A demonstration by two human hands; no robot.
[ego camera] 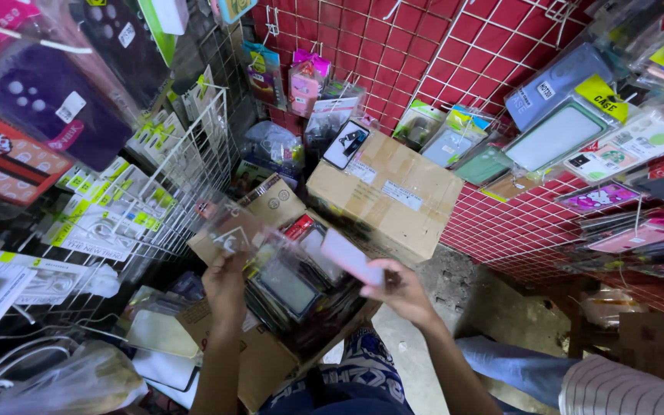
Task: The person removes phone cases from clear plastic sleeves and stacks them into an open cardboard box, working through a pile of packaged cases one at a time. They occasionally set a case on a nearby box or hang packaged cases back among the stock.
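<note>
Head view is looking down past patterned trousers [363, 369] at an open cardboard box [259, 361] that is resting in front of the person's knees. Inside it, a stack of phone cases in clear sleeves [293, 288] is standing on edge. The left hand [226, 290] is resting against the near left side of that stack, fingers curled on a clear sleeve [232, 230] that is tilting up and away from the pile; how firmly it is gripping cannot be told. The right hand [401, 292] is closing thumb and fingers on a pale pink case [351, 257], lifting it just above the right end of the stack. Beyond the hands a larger closed carton [386, 192] is sitting on the floor against a red wire grid wall [501, 46], where packaged cases are hanging. To the left, a white wire rack [194, 154] is holding boxed earphones. At the lower right, another person's leg in jeans [516, 365] is showing.
</note>
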